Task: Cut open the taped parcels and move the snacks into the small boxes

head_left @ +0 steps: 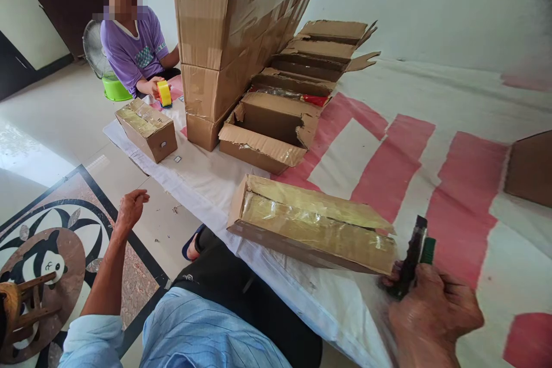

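A long flat cardboard box (310, 224) wrapped in shiny clear tape lies on the white and pink sheet (388, 149) in front of me. My right hand (433, 313) is closed around a dark tape dispenser (411, 256) with a green part, held at the box's right end. Over the tiled floor at the left, my left hand (129, 207) hangs with loosely curled fingers and nothing in it, away from the box.
A tall stack of taped cartons (224, 34) stands behind open cardboard boxes (276, 121). A smaller taped box (146, 126) lies at the sheet's left end. A seated person in a purple shirt (133, 49) holds a yellow tape roll (164, 93). Another carton (530, 167) sits far right.
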{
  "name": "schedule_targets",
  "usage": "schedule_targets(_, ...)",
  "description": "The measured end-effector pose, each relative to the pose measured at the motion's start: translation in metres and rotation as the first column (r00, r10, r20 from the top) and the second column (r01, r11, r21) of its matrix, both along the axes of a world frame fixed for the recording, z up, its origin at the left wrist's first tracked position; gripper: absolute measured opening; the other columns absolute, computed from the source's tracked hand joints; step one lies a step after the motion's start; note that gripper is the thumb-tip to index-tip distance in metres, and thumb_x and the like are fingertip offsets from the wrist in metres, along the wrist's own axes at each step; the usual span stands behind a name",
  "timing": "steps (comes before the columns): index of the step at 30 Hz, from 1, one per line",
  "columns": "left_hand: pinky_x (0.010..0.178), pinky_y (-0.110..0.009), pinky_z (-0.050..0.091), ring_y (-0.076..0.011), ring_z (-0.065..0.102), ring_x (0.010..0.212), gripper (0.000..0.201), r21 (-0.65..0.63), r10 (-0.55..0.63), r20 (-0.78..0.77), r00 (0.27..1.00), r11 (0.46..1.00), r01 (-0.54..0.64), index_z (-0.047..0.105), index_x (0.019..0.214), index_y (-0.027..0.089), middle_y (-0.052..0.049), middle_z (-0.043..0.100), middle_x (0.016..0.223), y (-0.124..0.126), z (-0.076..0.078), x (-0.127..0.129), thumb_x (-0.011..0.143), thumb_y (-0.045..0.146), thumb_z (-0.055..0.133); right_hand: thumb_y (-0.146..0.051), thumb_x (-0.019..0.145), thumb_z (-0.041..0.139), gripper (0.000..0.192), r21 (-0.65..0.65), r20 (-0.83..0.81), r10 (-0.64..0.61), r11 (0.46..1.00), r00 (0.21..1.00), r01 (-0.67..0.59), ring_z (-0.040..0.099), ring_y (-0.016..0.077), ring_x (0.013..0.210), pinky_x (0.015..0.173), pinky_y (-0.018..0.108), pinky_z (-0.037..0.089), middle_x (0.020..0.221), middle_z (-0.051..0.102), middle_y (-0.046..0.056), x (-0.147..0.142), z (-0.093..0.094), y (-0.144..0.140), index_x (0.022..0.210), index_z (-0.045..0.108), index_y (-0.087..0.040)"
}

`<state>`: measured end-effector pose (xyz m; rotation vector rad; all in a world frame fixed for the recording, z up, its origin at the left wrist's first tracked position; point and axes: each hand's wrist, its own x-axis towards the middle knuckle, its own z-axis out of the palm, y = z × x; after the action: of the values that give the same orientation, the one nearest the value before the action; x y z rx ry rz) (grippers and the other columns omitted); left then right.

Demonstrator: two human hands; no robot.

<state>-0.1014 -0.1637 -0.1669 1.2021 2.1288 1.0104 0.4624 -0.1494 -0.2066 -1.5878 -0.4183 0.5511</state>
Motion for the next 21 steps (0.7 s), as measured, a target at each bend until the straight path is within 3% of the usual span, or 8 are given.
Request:
schedule_targets(3, 0.088, -0.040, 0.061, -0.0272, 0.078, 0.098, 0.042, 0.030, -0.069, -0.088, 0.994, 0.997, 0.072, 0.080, 0.112, 0.021, -0.009, 0.081, 0.112, 0.019, 0.009, 0.010, 0.080, 0.018, 0.052, -0.035, 0.050, 0.068, 0.027, 0.000, -0.018, 0.026, 1.000, 1.000, -0.026, 0.049, 0.0114, 0.043, 0.035, 0.023, 0.041, 0.056, 0.058, -0.005, 0.004, -0.003, -0.001, 0.073, 0.058, -0.023)
schedule_targets(6, 0.098, -0.040, 0.056, -0.0289, 0.072, 0.110, 0.035, 0.045, -0.140, -0.213, 0.967, 0.987, 0.153, 0.082, 0.105, 0.022, -0.010, 0.078, 0.119, 0.046, 0.019, 0.023, 0.083, 0.019, 0.056, -0.034, 0.050, 0.069, 0.027, 0.000, -0.027, 0.044, 0.999, 0.999, -0.044, 0.050, 0.0111, 0.043, 0.035, 0.023, 0.041, 0.057, 0.059, -0.005, 0.007, -0.005, -0.001, 0.072, 0.058, -0.022)
schedule_targets(10, 0.093, -0.040, 0.053, -0.0283, 0.071, 0.097, 0.025, -0.013, -0.212, -0.353, 0.912, 0.975, 0.221, 0.082, 0.101, 0.021, -0.012, 0.077, 0.111, 0.089, 0.026, 0.041, 0.092, 0.028, 0.060, -0.036, 0.053, 0.070, 0.025, 0.015, -0.008, 0.055, 0.998, 0.998, -0.054, 0.051, 0.0118, 0.044, 0.037, 0.024, 0.045, 0.057, 0.059, -0.004, 0.005, -0.005, -0.001, 0.071, 0.060, -0.021)
schedule_targets(16, 0.078, -0.036, 0.045, -0.0311, 0.068, 0.094, 0.016, -0.155, -0.259, -0.481, 0.837, 0.965, 0.209, 0.077, 0.077, 0.018, -0.015, 0.075, 0.097, 0.138, 0.022, 0.057, 0.087, 0.027, 0.070, -0.038, 0.055, 0.072, 0.028, -0.005, -0.017, 0.035, 0.999, 0.999, -0.035, 0.051, 0.0111, 0.044, 0.039, 0.024, 0.046, 0.061, 0.063, -0.004, -0.001, 0.003, -0.002, 0.075, 0.063, -0.021)
schedule_targets(21, 0.074, -0.036, 0.041, -0.0337, 0.070, 0.095, 0.019, -0.206, -0.234, -0.521, 0.821, 0.968, 0.145, 0.080, 0.083, 0.018, -0.016, 0.079, 0.098, 0.154, 0.018, 0.056, 0.090, 0.031, 0.068, -0.038, 0.056, 0.073, 0.028, -0.017, -0.007, 0.058, 0.998, 0.998, -0.059, 0.051, 0.0131, 0.044, 0.040, 0.025, 0.045, 0.057, 0.060, -0.004, 0.000, 0.004, -0.001, 0.075, 0.064, -0.020)
